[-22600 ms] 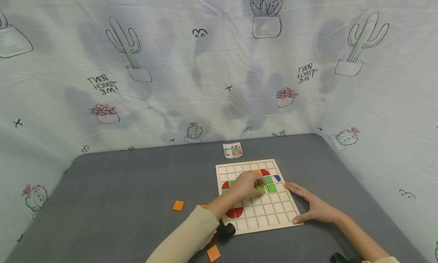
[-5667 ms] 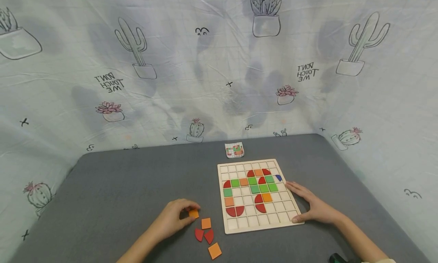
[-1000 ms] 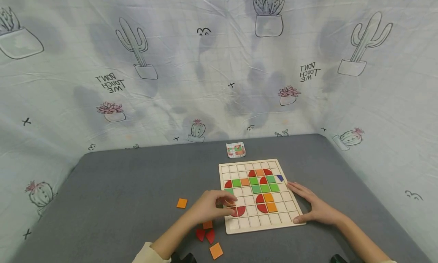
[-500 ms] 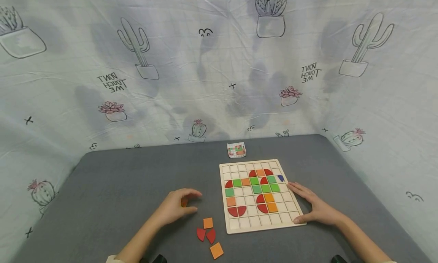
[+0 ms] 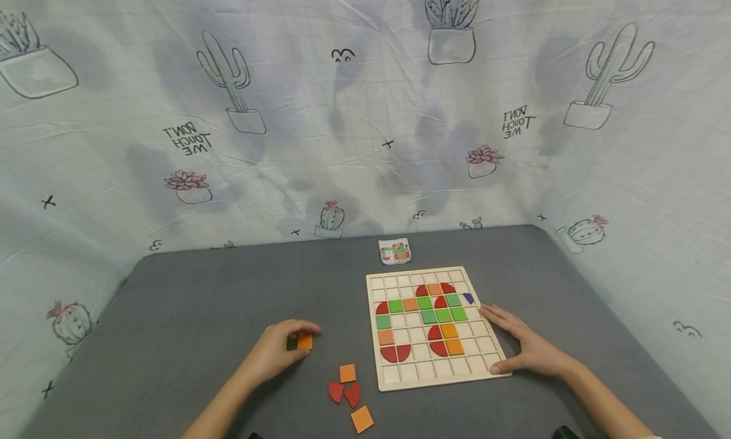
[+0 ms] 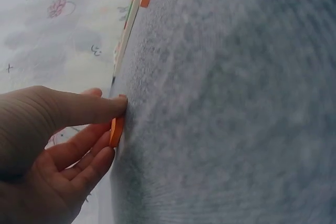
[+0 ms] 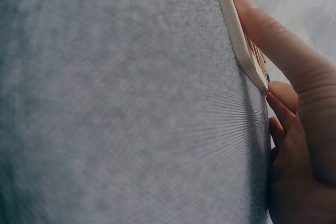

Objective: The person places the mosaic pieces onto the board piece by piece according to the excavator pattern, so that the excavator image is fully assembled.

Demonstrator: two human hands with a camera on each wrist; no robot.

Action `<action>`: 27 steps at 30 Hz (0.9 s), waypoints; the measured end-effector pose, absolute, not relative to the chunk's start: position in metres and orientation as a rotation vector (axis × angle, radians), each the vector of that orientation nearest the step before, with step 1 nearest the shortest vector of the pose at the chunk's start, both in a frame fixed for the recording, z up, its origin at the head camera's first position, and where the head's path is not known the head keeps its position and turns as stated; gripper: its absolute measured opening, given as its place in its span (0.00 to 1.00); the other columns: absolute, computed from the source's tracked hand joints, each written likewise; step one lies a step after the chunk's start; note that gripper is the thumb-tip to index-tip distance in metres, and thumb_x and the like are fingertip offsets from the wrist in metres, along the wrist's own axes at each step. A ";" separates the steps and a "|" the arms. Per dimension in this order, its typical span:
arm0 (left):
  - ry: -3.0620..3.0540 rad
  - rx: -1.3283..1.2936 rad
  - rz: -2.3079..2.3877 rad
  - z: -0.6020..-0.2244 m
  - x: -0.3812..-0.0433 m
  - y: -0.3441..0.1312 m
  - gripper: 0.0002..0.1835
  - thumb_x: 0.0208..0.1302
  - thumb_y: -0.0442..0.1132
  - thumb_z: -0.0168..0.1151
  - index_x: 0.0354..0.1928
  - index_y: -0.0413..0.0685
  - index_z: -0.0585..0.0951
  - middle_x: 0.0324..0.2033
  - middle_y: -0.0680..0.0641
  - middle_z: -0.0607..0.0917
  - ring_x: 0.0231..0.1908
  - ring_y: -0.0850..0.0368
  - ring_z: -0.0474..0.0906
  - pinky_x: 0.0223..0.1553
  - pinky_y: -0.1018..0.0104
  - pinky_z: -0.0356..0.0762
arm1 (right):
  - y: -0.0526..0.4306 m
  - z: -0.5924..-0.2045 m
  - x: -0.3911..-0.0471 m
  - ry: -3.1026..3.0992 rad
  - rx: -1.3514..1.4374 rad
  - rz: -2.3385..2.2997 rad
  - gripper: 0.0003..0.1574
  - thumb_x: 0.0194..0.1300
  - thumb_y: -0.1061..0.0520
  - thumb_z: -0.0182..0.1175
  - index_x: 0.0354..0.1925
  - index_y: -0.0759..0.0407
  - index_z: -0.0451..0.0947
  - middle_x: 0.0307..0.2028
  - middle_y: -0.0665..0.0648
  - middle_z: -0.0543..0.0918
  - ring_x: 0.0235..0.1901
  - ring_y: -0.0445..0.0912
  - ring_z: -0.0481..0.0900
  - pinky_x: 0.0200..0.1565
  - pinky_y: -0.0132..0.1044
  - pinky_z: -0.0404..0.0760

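My left hand point(image 5: 276, 351) is on the grey table left of the board, pinching a square orange tile point(image 5: 305, 341) between thumb and fingers. In the left wrist view the tile point(image 6: 116, 134) stands tilted up from the surface under the thumb tip. My right hand point(image 5: 531, 349) rests against the right side of the wooden grid board point(image 5: 400, 379), fingers straight along its edge and thumb on the near corner. Red quarter-circles, green squares and orange squares fill several cells; a small blue piece point(image 5: 468, 298) lies near the board's right edge.
Between left hand and board lie an orange tile point(image 5: 347, 373), two red quarter-circle tiles point(image 5: 335, 392) and another orange tile point(image 5: 362, 419). A small pattern card point(image 5: 395, 251) lies behind the board. A cactus-print cloth point(image 5: 320, 141) hangs behind the table point(image 5: 228, 299).
My left hand has moved from the board's left edge back to the loose orange tile on the table and taken hold of it. The right hand has stayed at the board.
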State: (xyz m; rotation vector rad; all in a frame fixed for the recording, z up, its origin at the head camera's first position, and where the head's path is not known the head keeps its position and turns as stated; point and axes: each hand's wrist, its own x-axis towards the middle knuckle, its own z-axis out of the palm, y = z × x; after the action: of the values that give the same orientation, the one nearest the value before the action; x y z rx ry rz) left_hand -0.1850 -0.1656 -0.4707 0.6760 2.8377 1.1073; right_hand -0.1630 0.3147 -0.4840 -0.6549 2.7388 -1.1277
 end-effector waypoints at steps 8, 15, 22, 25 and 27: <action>2.838 0.593 1.159 -0.472 -0.184 -0.163 0.19 0.44 0.34 0.73 0.42 0.54 0.82 0.37 0.56 0.83 0.37 0.61 0.77 0.38 0.68 0.75 | 0.314 -0.484 -0.163 2.735 -0.639 -1.130 0.60 0.42 0.50 0.73 0.70 0.54 0.54 0.67 0.65 0.54 0.63 0.23 0.40 0.52 0.72 0.50; 2.860 0.534 1.143 -0.474 -0.182 -0.164 0.19 0.44 0.36 0.73 0.41 0.54 0.83 0.36 0.58 0.83 0.37 0.61 0.78 0.39 0.67 0.75 | 0.314 -0.484 -0.163 2.745 -0.651 -1.126 0.60 0.42 0.50 0.74 0.69 0.56 0.54 0.67 0.66 0.55 0.62 0.22 0.39 0.52 0.72 0.51; 2.906 0.516 1.147 -0.474 -0.179 -0.161 0.18 0.42 0.33 0.74 0.38 0.55 0.83 0.35 0.57 0.83 0.37 0.61 0.78 0.39 0.67 0.76 | 0.313 -0.484 -0.163 2.746 -0.647 -1.121 0.61 0.42 0.49 0.74 0.69 0.55 0.54 0.67 0.65 0.55 0.61 0.20 0.39 0.52 0.71 0.51; 2.924 0.505 1.143 -0.473 -0.178 -0.160 0.18 0.42 0.33 0.74 0.38 0.54 0.83 0.35 0.58 0.83 0.36 0.62 0.78 0.39 0.67 0.76 | 0.314 -0.484 -0.163 2.748 -0.657 -1.123 0.61 0.42 0.49 0.74 0.69 0.55 0.54 0.67 0.64 0.55 0.61 0.20 0.39 0.52 0.71 0.51; 2.936 0.502 1.132 -0.472 -0.178 -0.158 0.17 0.42 0.33 0.74 0.38 0.54 0.83 0.34 0.58 0.83 0.36 0.62 0.78 0.38 0.67 0.76 | 0.314 -0.485 -0.163 2.747 -0.658 -1.124 0.60 0.42 0.50 0.74 0.69 0.55 0.54 0.67 0.63 0.55 0.61 0.20 0.39 0.52 0.71 0.51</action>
State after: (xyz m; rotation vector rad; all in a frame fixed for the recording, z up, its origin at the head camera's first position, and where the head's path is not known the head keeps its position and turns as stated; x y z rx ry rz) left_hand -0.1784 -0.1584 -0.4718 0.5016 2.9363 1.1324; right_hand -0.1634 0.3140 -0.4846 -0.6580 2.7467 -1.1244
